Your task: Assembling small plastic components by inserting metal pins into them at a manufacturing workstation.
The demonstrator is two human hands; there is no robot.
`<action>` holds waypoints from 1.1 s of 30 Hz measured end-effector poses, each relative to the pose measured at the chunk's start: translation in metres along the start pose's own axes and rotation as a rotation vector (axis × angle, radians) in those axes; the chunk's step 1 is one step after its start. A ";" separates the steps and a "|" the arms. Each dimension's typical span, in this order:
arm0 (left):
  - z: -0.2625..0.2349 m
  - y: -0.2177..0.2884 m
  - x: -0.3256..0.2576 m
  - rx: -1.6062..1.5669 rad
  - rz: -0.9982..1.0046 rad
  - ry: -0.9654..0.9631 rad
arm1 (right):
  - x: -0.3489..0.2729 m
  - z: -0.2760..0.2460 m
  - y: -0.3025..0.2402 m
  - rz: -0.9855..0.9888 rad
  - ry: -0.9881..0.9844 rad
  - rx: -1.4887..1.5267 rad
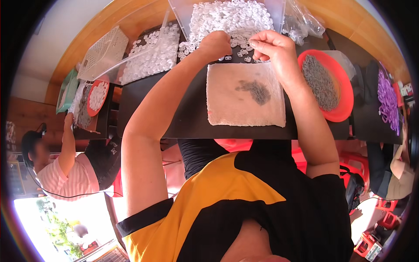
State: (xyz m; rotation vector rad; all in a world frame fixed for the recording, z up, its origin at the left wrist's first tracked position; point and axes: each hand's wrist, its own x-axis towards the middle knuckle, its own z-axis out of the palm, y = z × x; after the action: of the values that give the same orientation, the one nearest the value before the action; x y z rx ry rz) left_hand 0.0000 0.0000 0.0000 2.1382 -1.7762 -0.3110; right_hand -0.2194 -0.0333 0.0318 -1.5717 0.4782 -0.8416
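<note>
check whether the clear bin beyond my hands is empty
Not empty: white pieces are heaped inside the clear bin. Cannot tell if completely full; the frame crops it.

1. Left arm [163, 98]: bare, bends at the elbow; the forearm slants forward and inward.
2. Left grip [217, 45]: curls inward, fingertips hidden.
3. Right arm [307, 105]: bends likewise, reaching forward and leftward.
4. Right grip [275, 46]: thumb and index finger pinch together; the other fingers curl; it lies near the left.
</note>
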 end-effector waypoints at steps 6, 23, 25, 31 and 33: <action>-0.020 0.035 -0.045 -0.953 -0.224 0.049 | 0.000 0.002 0.003 -0.017 0.025 0.044; -0.001 0.049 -0.101 -1.495 -0.272 0.079 | -0.005 0.021 0.023 -0.179 -0.096 -0.333; 0.006 0.046 -0.100 -1.485 -0.266 0.082 | -0.004 0.020 0.025 -0.155 -0.102 -0.296; 0.011 0.048 -0.100 -1.398 -0.235 0.073 | -0.005 0.022 0.023 -0.208 -0.137 -0.407; 0.010 0.048 -0.101 -1.413 -0.245 0.075 | -0.005 0.020 0.021 -0.211 -0.131 -0.379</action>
State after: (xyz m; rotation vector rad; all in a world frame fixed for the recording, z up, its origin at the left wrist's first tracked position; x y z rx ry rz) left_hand -0.0667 0.0899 0.0053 1.2166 -0.7107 -1.1027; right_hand -0.2048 -0.0201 0.0104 -2.0410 0.3962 -0.8319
